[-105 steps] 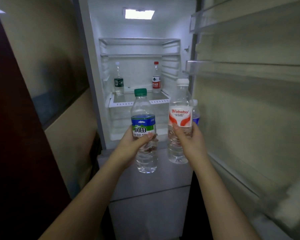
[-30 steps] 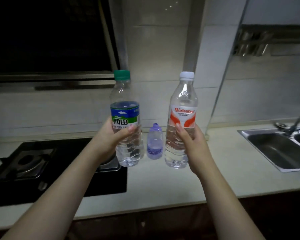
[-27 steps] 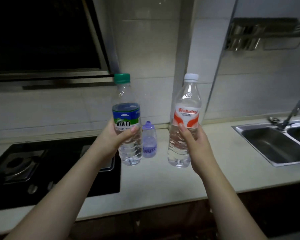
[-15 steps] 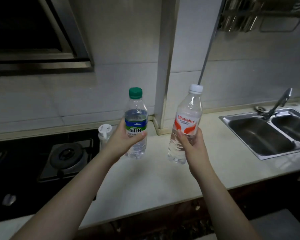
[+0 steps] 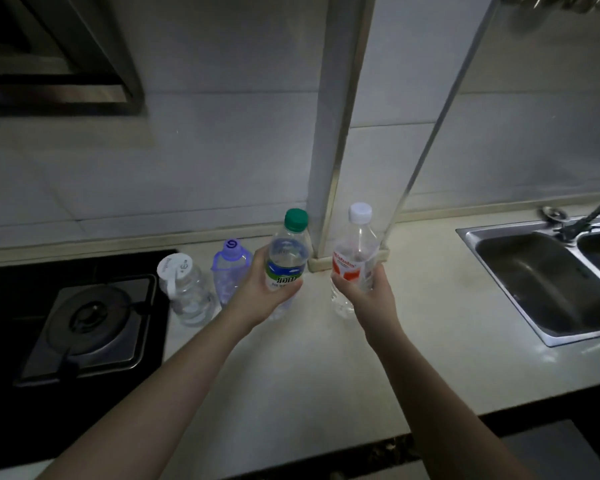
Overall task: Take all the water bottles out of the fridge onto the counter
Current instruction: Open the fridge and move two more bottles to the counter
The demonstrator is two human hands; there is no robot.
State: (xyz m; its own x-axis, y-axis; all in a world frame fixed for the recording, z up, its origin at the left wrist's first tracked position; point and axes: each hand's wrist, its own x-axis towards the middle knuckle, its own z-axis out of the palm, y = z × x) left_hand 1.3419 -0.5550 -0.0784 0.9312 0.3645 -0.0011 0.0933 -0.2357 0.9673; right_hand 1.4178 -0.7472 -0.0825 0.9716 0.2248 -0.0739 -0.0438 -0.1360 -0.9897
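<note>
My left hand [image 5: 262, 289] grips a clear water bottle with a green cap and green-blue label [image 5: 288, 254], held low over the pale counter [image 5: 309, 375]. Whether its base touches the counter I cannot tell. My right hand [image 5: 368, 294] grips a clear bottle with a white cap and red-white label [image 5: 354, 251], its base close to the counter. To the left stand two bottles on the counter: a purple-capped one [image 5: 230, 268] and a white-capped one [image 5: 184, 289]. The fridge is out of view.
A black gas hob with a burner [image 5: 87, 320] lies at the left, right beside the white-capped bottle. A steel double sink [image 5: 551, 282] with a tap sits at the right. A white wall column [image 5: 340, 133] rises behind the bottles. A range hood [image 5: 56, 64] hangs upper left.
I turned from the fridge to the counter carrying both bottles. Over the last second both hands lowered the bottles toward the counter, and my view tipped downward, bringing the two standing bottles into sight.
</note>
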